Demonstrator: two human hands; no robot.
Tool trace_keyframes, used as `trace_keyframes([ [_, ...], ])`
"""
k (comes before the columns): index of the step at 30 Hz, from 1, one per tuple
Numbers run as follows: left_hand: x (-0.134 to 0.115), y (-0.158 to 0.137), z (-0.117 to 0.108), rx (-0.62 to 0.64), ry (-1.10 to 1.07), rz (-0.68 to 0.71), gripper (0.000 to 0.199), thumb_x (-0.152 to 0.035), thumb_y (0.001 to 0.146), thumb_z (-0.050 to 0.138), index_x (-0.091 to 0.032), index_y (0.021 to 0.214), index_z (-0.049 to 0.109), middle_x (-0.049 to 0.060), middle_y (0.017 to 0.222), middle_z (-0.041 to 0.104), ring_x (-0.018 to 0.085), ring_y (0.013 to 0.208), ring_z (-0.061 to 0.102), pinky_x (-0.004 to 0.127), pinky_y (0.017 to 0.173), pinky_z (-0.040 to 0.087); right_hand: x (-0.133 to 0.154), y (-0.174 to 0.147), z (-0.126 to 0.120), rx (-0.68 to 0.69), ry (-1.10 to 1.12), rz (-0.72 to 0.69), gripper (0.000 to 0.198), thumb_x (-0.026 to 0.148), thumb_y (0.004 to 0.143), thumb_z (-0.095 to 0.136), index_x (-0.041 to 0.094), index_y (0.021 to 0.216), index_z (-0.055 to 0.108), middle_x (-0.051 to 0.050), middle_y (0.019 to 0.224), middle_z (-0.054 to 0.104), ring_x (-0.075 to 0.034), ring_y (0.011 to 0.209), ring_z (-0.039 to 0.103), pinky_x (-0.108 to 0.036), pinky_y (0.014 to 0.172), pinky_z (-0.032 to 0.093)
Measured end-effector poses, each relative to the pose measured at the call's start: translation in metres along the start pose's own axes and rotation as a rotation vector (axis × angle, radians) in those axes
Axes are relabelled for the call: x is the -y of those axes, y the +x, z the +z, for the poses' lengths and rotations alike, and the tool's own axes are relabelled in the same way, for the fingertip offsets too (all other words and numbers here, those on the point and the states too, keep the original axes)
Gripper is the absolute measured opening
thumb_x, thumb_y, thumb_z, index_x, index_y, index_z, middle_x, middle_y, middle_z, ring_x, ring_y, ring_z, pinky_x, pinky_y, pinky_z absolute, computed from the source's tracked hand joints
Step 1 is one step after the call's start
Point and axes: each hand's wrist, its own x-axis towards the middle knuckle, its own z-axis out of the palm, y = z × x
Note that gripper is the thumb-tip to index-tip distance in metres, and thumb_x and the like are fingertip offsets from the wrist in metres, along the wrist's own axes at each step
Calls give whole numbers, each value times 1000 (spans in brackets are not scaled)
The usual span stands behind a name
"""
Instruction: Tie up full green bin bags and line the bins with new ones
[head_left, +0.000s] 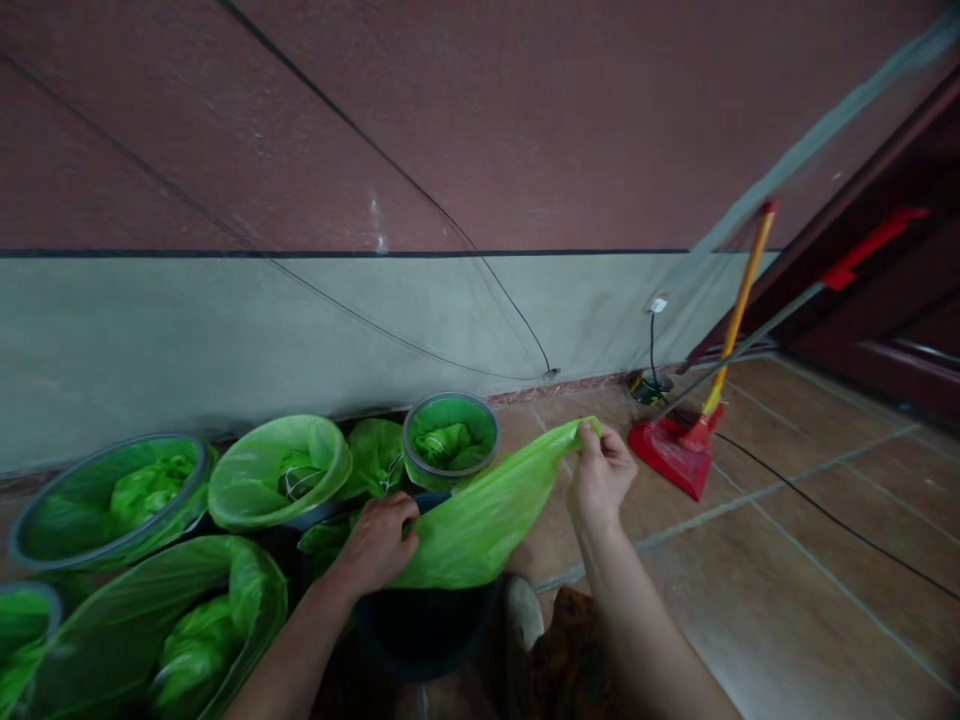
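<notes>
A green plastic bag (487, 525) is stretched between my two hands above a dark bin (427, 635). My left hand (382, 540) grips the bag's left part, over the bin's left side. At the upper right, my right hand (600, 475) pinches a corner of the bag and pulls it taut. The bag hangs flat and covers the far part of the bin's mouth. Close behind it stands a small bin (451, 397) lined with green plastic, a bunched green bag inside.
Several green-lined bins, among them a grey-rimmed one (109, 555) and a round one (281, 470), crowd the left. A red dustpan (675, 455) and a yellow-handled broom (739, 300) stand to the right. A black cable (825, 497) crosses the tiled floor. The wall runs behind.
</notes>
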Motion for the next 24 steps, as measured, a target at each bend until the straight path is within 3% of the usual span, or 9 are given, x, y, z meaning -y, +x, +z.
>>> trace_keyframes([
  [3,9,0,-7,-32,-26,-60,11,-16,80,45,-22,75,52,0,73,60,17,73,60,30,73,42,-4,12,-11,-90,33,-35,28,43,74,70,16,75,61,3,68,56,-11,62,50,-25,61,43],
  [6,16,0,-15,-142,-100,-133,13,-28,87,43,-23,77,50,-1,67,58,17,65,58,29,66,41,-5,18,-17,-139,53,-47,28,42,73,71,16,75,61,3,67,55,-11,61,49,-25,61,43],
  [12,28,0,-30,-565,-259,-292,19,-41,83,53,-22,82,56,-1,71,62,16,65,59,27,66,44,3,19,-16,-186,-7,-68,31,45,72,72,16,78,62,0,72,59,-13,67,52,-27,63,44],
  [15,27,2,-35,-806,-365,-382,22,-43,81,58,-21,82,58,-1,71,64,16,67,60,26,67,46,9,12,-11,-145,-107,-104,29,45,76,66,17,77,61,0,71,59,-13,66,52,-27,63,44],
  [17,20,6,-32,-877,-439,-386,22,-42,80,60,-20,80,59,-2,68,63,15,64,59,25,64,46,11,-2,-4,-24,-139,-119,26,43,79,63,17,79,61,0,73,60,-14,69,54,-27,66,45],
  [19,7,10,-23,-860,-509,-336,20,-40,80,60,-20,81,61,-2,68,64,14,64,59,25,63,47,12,-26,5,195,-132,-101,23,41,81,61,18,83,61,-1,79,64,-16,74,58,-28,70,46],
  [22,-16,15,-3,-719,-609,-238,20,-37,83,59,-20,91,64,0,77,69,15,71,64,25,68,50,12,-68,21,544,-140,-19,21,39,87,55,20,91,61,-4,92,69,-18,81,62,-29,73,47],
  [24,-28,16,8,-612,-652,-180,23,-37,85,57,-20,100,65,1,83,71,15,74,66,26,70,51,12,-87,28,650,-204,2,19,37,89,53,21,94,62,-3,92,70,-17,80,63,-29,73,47],
])
